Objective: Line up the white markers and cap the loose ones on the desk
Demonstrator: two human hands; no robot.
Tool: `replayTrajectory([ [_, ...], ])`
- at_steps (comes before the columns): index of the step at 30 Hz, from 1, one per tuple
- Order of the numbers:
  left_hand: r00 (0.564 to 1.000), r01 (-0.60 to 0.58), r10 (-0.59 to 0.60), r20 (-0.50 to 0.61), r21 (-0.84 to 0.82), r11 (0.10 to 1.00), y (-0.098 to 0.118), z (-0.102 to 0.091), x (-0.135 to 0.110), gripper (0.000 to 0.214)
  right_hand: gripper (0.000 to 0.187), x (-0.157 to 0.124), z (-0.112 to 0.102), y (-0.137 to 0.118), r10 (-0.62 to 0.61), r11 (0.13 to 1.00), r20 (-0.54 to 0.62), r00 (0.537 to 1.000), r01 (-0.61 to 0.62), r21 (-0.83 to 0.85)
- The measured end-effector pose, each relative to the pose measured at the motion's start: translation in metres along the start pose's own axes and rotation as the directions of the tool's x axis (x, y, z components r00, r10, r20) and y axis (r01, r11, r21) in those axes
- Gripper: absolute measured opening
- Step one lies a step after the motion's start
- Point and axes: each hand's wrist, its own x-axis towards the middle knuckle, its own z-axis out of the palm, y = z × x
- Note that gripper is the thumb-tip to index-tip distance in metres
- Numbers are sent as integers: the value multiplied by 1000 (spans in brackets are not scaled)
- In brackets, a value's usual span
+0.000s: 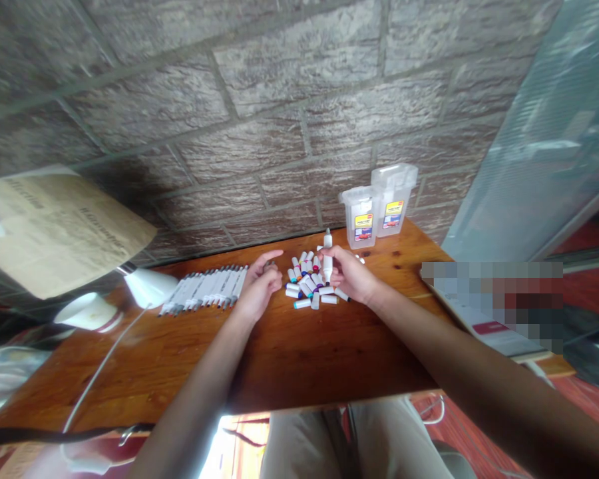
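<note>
My right hand (352, 274) grips a white marker (328, 256) that stands nearly upright, its grey tip end pointing up. Below and left of that hand lies a loose pile of marker caps (307, 286), white with variously coloured ends. My left hand (263, 283) hovers between the pile and a row of white markers (207, 291) laid side by side. Its index finger stretches out toward the right, the other fingers are bent, and I make out nothing held there. The row's right end is partly hidden behind the left hand.
Two clear plastic cases (362, 226) with yellow and blue labels stand by the brick wall (299, 100). A white lamp (150, 286) with a paper bag (54, 233) over it and a paper cup (87, 313) are at left. A flat board or book (499, 329) lies on the table's right side.
</note>
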Motion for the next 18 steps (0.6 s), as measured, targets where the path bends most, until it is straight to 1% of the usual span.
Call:
replayTrajectory([
  [2,998,-57,55,19,176,983,-5,1,0,40,19,-2,1,-1,-4,1000,59,998,5,-6],
  [3,997,-76,67,48,232,970,-7,3,-1,35,19,-2,1,-1,-11,1000,91,996,12,-14],
  [5,991,-90,57,119,291,952,-8,7,-4,26,19,-3,1,1,-30,998,150,988,37,-46],
  [6,987,-90,43,158,309,947,-8,9,-6,25,20,-3,0,2,-36,996,171,985,49,-69],
  [8,972,-100,18,232,348,932,-6,13,-10,30,23,-3,0,5,-40,991,204,978,64,-115],
  [10,958,-111,-1,288,372,922,-4,14,-13,33,25,-2,-1,8,-28,988,236,971,63,-143],
  [12,950,-106,-16,311,372,922,-4,14,-14,33,26,-2,-1,10,-11,986,255,967,53,-159],
  [16,956,-61,-32,290,305,950,-8,13,-14,25,24,-3,-2,12,-7,977,247,969,59,-203],
  [18,957,-31,-50,286,271,962,-10,13,-14,25,24,-5,-2,12,7,971,263,965,57,-234],
])
